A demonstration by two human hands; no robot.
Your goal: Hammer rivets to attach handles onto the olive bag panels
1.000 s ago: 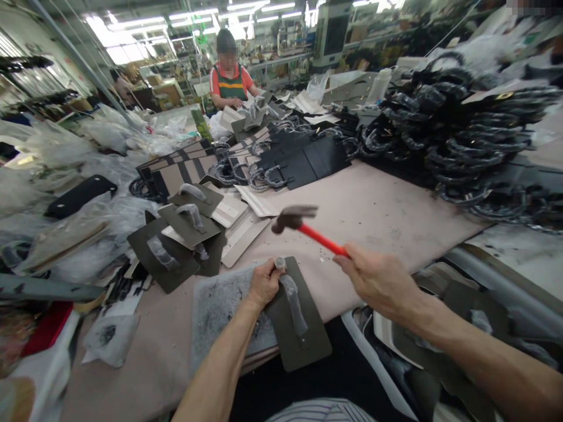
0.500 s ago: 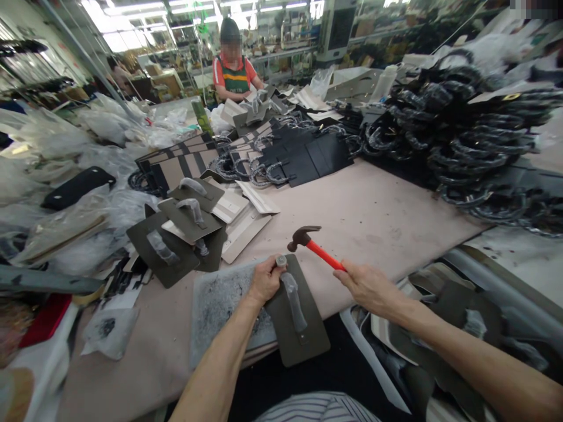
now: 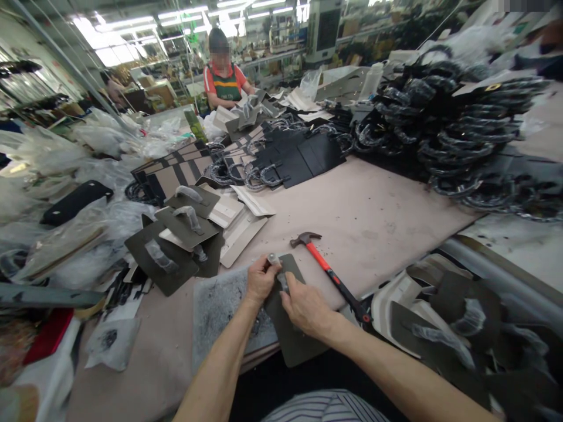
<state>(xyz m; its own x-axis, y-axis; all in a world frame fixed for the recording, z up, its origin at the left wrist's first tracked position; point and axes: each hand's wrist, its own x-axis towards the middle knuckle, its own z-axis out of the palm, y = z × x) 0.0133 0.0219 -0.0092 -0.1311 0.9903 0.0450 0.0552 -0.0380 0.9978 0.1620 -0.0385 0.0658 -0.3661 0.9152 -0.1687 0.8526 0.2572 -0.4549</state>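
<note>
My left hand (image 3: 259,282) is closed around a short metal setting punch (image 3: 272,258), its round top sticking up above the fingers. It is at the top end of a dark olive bag panel (image 3: 299,350). My right hand (image 3: 310,308) bends over the panel's plastic-wrapped handle (image 3: 284,283), fingers closed on it and mostly covering it. Under the panel's left side lies a worn grey slab (image 3: 215,319) with dark marks. A claw hammer (image 3: 324,266) with a red and black grip rests on the table just right of the panel.
Olive panels with wrapped handles (image 3: 160,258) are heaped to the left, and more (image 3: 444,340) lie at the lower right. Black bag pieces (image 3: 303,155) cover the table's far side, with a tall black pile (image 3: 461,140) at right. A co-worker (image 3: 225,82) stands across the table.
My right hand has put the hammer down on the table and moved left onto the panel's handle. My left hand still holds the punch. The view has shifted slightly.
</note>
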